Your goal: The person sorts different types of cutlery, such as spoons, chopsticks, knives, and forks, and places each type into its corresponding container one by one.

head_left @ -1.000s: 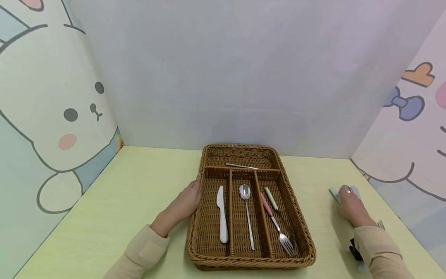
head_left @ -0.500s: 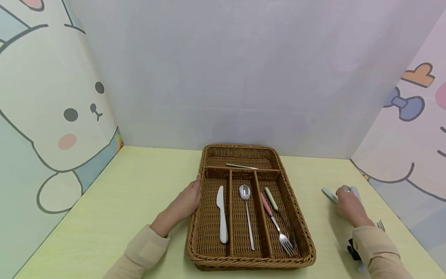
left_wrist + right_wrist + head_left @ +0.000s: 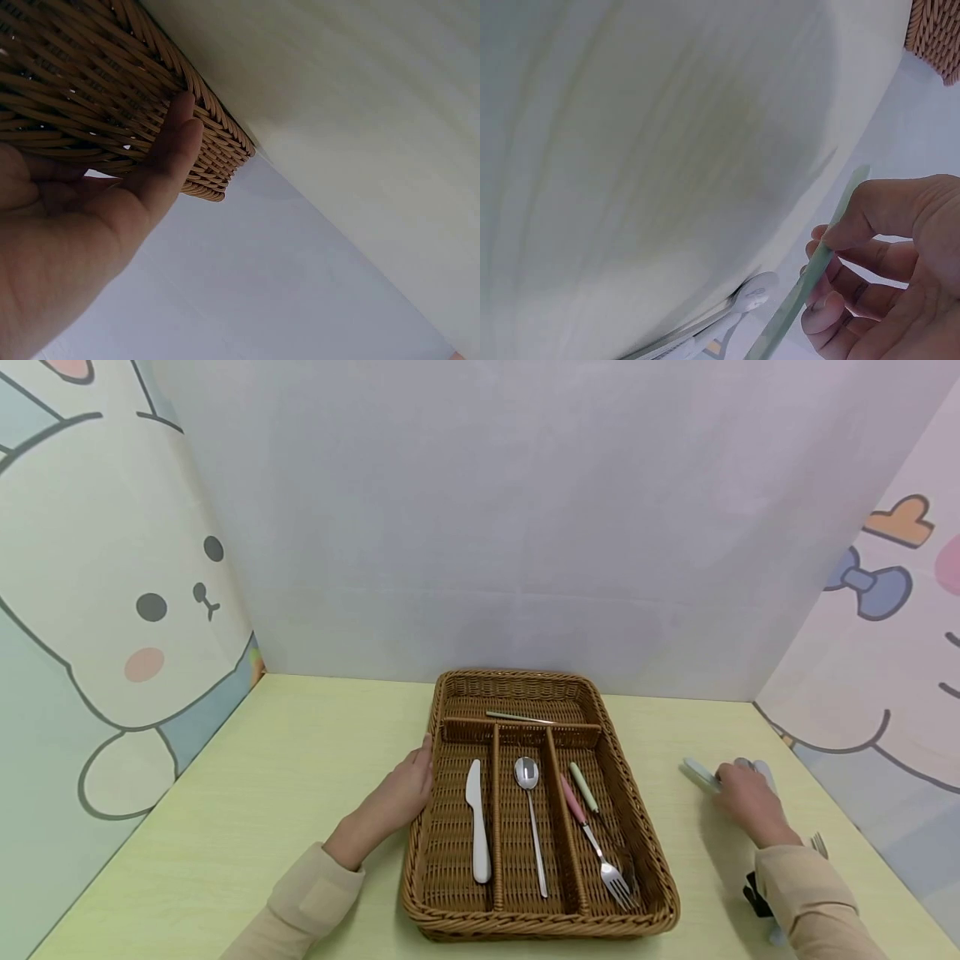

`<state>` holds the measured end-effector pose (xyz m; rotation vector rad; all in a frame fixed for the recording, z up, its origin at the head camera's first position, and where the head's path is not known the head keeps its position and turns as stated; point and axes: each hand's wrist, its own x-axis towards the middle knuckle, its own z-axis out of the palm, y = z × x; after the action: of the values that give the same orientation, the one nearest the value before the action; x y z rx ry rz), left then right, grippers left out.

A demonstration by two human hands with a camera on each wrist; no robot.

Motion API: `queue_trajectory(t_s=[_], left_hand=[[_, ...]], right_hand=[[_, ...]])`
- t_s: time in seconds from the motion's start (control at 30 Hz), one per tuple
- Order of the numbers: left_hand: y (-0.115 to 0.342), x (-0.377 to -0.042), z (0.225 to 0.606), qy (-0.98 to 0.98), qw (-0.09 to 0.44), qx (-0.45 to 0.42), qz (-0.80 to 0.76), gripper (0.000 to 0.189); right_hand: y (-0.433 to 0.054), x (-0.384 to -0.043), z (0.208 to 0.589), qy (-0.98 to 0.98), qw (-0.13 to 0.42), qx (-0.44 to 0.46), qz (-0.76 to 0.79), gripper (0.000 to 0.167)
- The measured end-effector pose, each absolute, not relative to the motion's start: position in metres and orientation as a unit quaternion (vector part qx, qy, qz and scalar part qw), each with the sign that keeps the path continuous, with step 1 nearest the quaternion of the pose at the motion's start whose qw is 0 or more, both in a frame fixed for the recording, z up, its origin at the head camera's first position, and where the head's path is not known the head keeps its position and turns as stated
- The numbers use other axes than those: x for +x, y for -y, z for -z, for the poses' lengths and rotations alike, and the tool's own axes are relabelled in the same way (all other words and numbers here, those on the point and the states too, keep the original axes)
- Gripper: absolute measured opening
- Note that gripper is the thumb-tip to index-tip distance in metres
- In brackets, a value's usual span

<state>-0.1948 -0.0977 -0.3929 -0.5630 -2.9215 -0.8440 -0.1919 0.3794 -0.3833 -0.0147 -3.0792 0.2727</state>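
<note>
My left hand (image 3: 401,789) lies against the left side of a brown wicker cutlery basket (image 3: 540,927). In the left wrist view its straight fingers (image 3: 161,165) touch the woven outer wall. Off to the right of the basket, my right hand (image 3: 750,806) pinches a slim, pale green piece of cutlery (image 3: 699,772) between thumb and fingers. The right wrist view shows this piece (image 3: 784,315) slanting through the grip; its lower end runs out of frame. Beside that hand are a metal spoon (image 3: 744,763) and a pale-handled utensil (image 3: 765,772), partly covered by it.
In the basket's compartments lie a white knife (image 3: 477,827), a spoon (image 3: 528,774), a pink-handled fork (image 3: 592,843) and a green-handled utensil (image 3: 583,787). Another thin utensil (image 3: 517,717) rests in the back section. Fork tines (image 3: 819,844) show beside the right sleeve. Walls (image 3: 525,568) enclose the table.
The pale green piece has shifted left with the right hand, and more of it now shows beyond the fingers. The left hand and basket have stayed in place.
</note>
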Motion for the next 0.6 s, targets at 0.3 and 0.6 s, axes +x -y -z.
queue_trajectory(t_s=[0.3, 0.6], left_hand=[[0.098, -0.195, 0.393, 0.945, 0.024, -0.182, 0.27, 0.05], [0.097, -0.194, 0.393, 0.946, 0.023, -0.181, 0.267, 0.05]], right_hand=[[-0.369, -0.193, 0.378, 0.995, 0.056, 0.013, -0.081, 0.029], [-0.352, -0.193, 0.368, 0.993, 0.063, 0.026, -0.092, 0.031]])
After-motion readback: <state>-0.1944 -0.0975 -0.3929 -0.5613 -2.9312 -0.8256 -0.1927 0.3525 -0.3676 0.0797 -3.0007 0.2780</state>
